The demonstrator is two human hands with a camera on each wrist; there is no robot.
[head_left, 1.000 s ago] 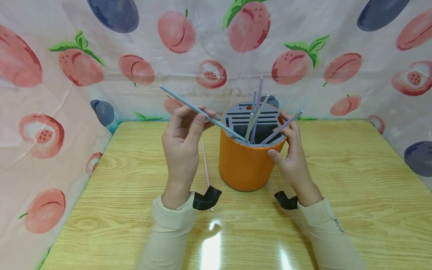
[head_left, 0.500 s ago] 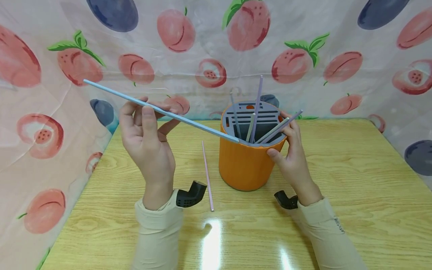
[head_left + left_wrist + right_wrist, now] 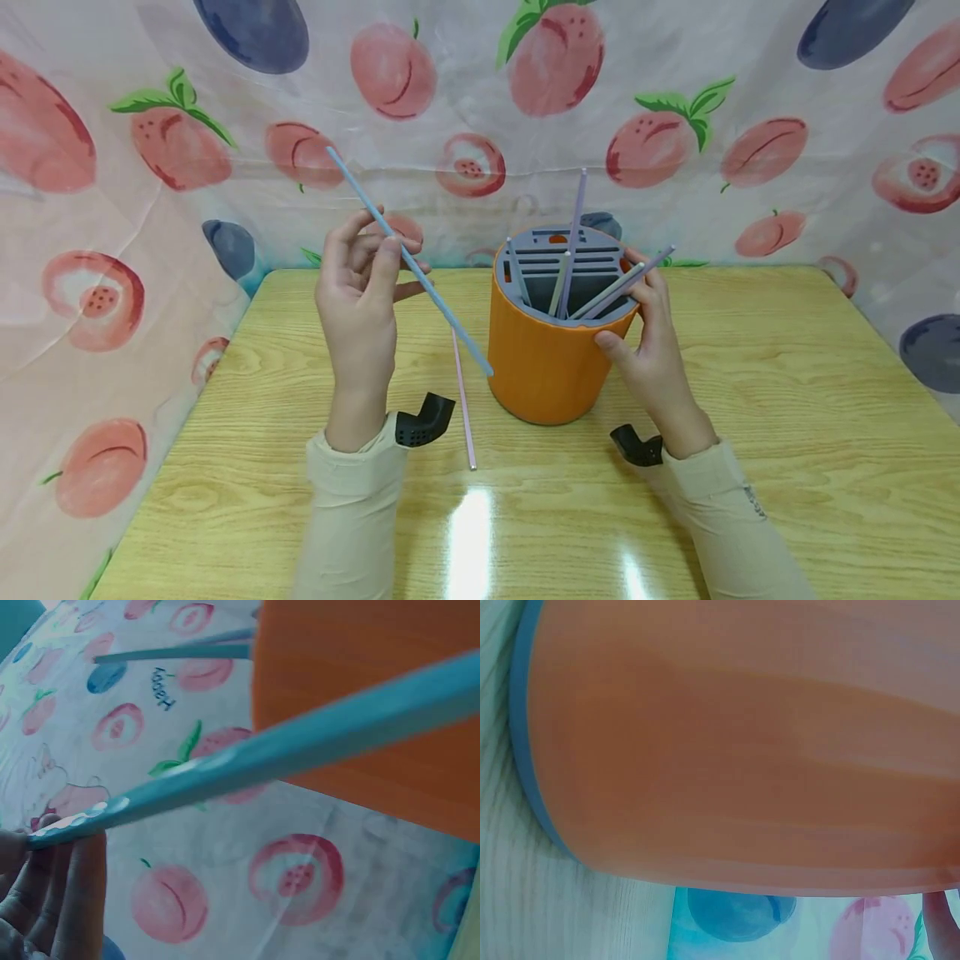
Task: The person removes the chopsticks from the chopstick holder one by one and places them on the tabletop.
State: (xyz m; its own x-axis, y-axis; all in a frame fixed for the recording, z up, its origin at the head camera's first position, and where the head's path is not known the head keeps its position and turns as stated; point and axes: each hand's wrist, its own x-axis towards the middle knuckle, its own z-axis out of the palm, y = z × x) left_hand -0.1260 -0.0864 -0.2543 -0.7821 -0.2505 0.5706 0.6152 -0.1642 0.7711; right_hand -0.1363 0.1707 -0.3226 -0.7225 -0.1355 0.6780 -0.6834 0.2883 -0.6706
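My left hand (image 3: 356,292) pinches a light blue chopstick (image 3: 446,307) between thumb and fingers. The chopstick slants down to the right, its lower end by the left side of an orange utensil holder (image 3: 543,375). In the left wrist view the blue chopstick (image 3: 247,761) crosses in front of the orange wall, its near end blurred. My right hand (image 3: 651,354) grips the holder's right side at the rim, thumb in front. Several chopsticks lean in the holder's front compartment, among them a tall purple chopstick (image 3: 577,221). Most of the right hand is outside the right wrist view.
A pink chopstick (image 3: 463,404) lies on the wooden table (image 3: 787,400), left of the holder. The holder's grey top (image 3: 536,242) has narrow slots at the back. A fruit-print cloth (image 3: 315,67) hangs behind the table and along its left side.
The left hand has drawn the blue chopstick leftward off the holder's rim, and its right end has swung down. Two chopsticks inside have tipped over, one left, one right. The right hand stays put.
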